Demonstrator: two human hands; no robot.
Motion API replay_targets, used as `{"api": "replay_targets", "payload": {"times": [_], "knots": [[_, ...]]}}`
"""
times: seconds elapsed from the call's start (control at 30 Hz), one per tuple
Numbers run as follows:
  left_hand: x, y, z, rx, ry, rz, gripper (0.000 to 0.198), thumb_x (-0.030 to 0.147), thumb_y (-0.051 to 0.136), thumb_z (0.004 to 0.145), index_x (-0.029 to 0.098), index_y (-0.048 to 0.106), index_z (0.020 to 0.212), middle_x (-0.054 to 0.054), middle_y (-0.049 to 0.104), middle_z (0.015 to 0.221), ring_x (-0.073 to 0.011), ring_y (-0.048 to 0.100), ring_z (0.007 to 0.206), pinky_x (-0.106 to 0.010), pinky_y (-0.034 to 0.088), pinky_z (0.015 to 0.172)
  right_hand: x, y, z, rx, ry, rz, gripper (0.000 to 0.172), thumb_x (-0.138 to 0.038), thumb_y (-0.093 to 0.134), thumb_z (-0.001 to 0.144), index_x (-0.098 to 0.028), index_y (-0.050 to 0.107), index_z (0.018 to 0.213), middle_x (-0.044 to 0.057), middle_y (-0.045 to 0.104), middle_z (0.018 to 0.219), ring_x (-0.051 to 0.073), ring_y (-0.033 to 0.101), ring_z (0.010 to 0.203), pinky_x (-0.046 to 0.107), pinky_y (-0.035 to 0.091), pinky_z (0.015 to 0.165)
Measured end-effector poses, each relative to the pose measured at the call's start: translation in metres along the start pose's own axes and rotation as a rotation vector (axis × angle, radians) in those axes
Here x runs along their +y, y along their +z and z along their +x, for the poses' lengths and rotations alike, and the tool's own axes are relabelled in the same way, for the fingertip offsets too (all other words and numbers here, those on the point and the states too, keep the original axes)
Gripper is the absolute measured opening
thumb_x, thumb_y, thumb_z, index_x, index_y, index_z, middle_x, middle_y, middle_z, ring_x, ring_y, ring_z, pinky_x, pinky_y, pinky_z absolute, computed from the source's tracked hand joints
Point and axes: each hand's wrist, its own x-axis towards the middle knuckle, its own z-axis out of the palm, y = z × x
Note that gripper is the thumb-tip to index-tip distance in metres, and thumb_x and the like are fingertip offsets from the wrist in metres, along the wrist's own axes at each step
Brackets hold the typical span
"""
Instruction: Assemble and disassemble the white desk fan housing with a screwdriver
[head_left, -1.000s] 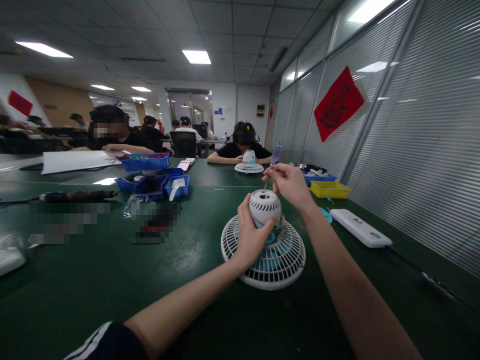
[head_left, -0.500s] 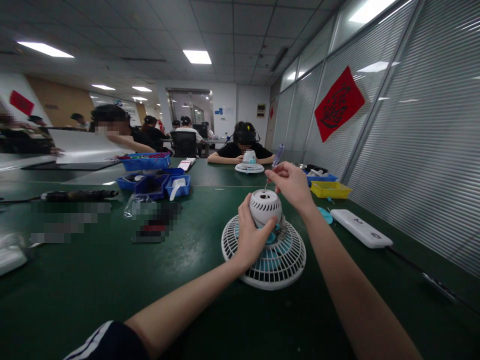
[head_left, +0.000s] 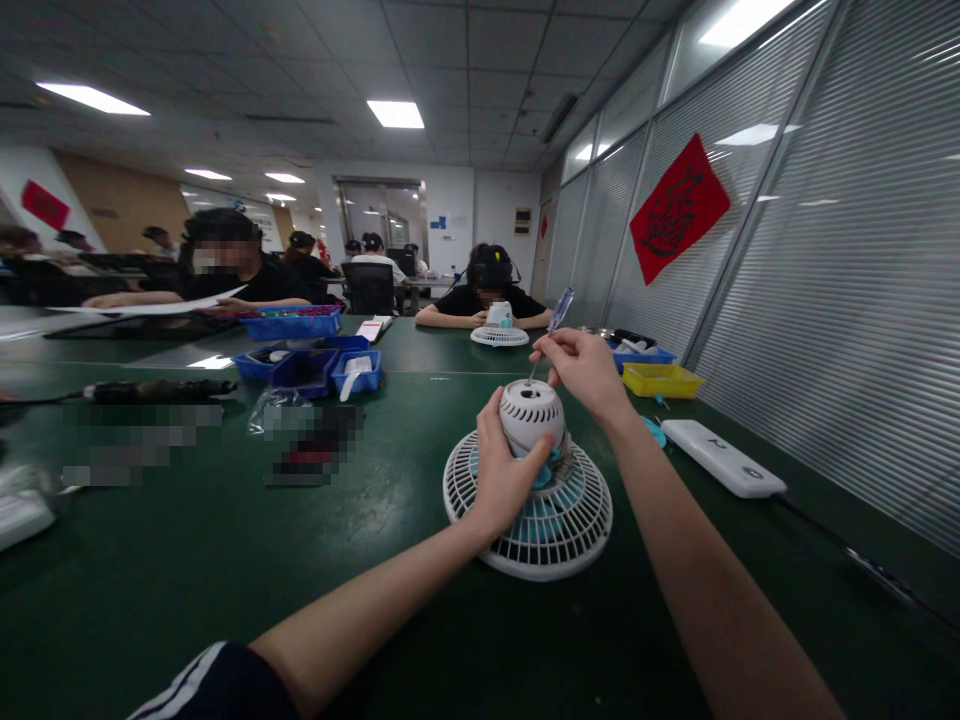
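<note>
A white fan (head_left: 551,545) lies grille-down on the green table, pale blue blades showing through its bars. Its rounded motor housing (head_left: 531,422) points up, with a dark opening in the top. My left hand (head_left: 504,470) is wrapped around the left side of this housing. In the fingers of my right hand (head_left: 581,365) is a screwdriver (head_left: 559,310) with a clear purplish handle, tilted to the right. Its thin shaft runs down to the top of the housing, by the opening; whether the tip meets a screw is too small to tell.
Blue bins (head_left: 304,370) stand left of centre, near a clear plastic bag (head_left: 276,410). A black corded tool (head_left: 157,391) lies farther left. To the right are a yellow tray (head_left: 661,380) and a white corded device (head_left: 721,458). Across the table, a person sits behind another fan (head_left: 499,337).
The screwdriver and my right hand have shifted very slightly, the handle leaning a bit more to the right. My left hand stays put. At left, a co-worker's white sheet has come down flat.
</note>
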Motion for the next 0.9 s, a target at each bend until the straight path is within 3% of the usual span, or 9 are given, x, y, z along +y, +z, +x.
{"api": "replay_targets", "payload": {"times": [0.27,0.67,0.9], "knots": [[-0.0001,-0.0006,0.0003,-0.006,0.001,-0.006,0.069,0.032,0.063,0.075,0.024,0.029,0.135,-0.011,0.037,0.138,-0.0269,0.033,0.134,-0.047,0.024,0.113,-0.0053,-0.0009,-0.0031,0.047,-0.052,-0.108,0.015,-0.029,0.055,0.081,-0.016,0.059,0.072,0.003,0.068,0.069,0.009,0.051,0.041,0.024,0.042,0.046],[-0.0002,-0.0003,-0.0001,0.002,-0.003,-0.021,0.069,0.03,0.063,0.075,0.024,0.03,0.135,-0.011,0.037,0.137,-0.0276,0.034,0.134,-0.048,0.024,0.113,-0.0052,-0.0009,-0.0038,0.019,-0.082,-0.052,0.014,-0.029,0.056,0.08,-0.018,0.059,0.072,0.003,0.065,0.068,0.01,0.053,0.047,0.022,0.041,0.042],[0.0013,-0.0002,0.0003,0.003,-0.005,-0.017,0.07,0.029,0.063,0.074,0.022,0.03,0.135,-0.011,0.037,0.137,-0.0268,0.033,0.134,-0.046,0.023,0.114,-0.0036,0.0009,-0.0018,-0.005,-0.026,0.066,0.014,-0.028,0.063,0.075,-0.017,0.055,0.072,0.004,0.067,0.068,0.009,0.051,0.043,0.023,0.041,0.04]]}}
